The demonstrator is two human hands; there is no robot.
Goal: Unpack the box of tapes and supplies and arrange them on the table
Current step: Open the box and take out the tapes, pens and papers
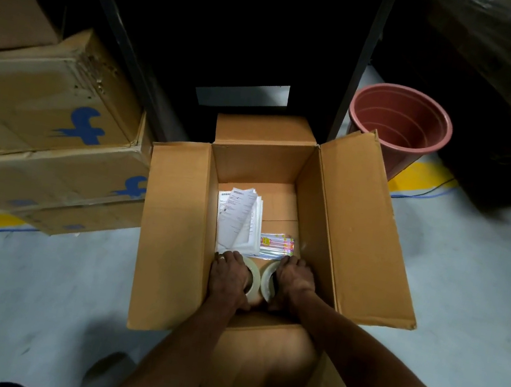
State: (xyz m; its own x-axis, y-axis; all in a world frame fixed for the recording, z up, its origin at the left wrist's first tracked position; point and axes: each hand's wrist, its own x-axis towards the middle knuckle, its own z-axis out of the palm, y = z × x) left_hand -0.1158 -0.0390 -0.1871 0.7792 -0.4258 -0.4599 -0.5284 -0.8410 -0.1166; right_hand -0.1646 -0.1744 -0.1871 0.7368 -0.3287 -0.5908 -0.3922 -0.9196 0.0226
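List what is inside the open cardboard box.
Two tape rolls, one gripped by the left hand, one by the right hand; white papers; a clear packet. The hands cover whatever lies beneath.

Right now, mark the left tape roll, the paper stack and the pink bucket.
left tape roll (253,277): head view, on its white outer band beside the left hand.
paper stack (238,220): head view, middle of the top sheet.
pink bucket (399,142): head view, on its inner wall.
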